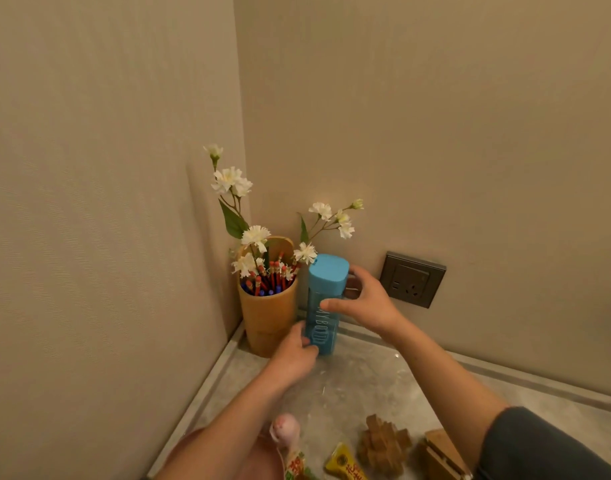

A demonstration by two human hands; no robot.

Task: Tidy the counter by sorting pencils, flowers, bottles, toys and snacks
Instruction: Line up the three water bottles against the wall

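The blue bottle [323, 306] stands upright in the corner of the counter [366, 382], its base down at the stone surface, and its blue cap [328, 268] is on. Both hands hold it. The left hand [293, 351] grips the lower part, fingers curled round the base from the left. The right hand [362, 303] grips higher up, with the thumb laid across the front below the cap and the fingers wrapped behind the right side.

Just left of the bottle, close enough that I cannot tell whether they touch, stands a bamboo holder [267, 317]. It is packed with red pencils [271, 280], erasers up. White flowers [229, 180] rise from it on two stems, one up the wall corner and one leaning right over the cap.

On the wall to the right of the right hand is a dark socket [413, 279].

Nearer the camera, well apart from the bottle, things lie along the counter's near edge: a pink toy [285, 427], a yellow snack packet [343, 462], a wooden puzzle [383, 445] and a wooden block [442, 452] partly hidden by the right sleeve.
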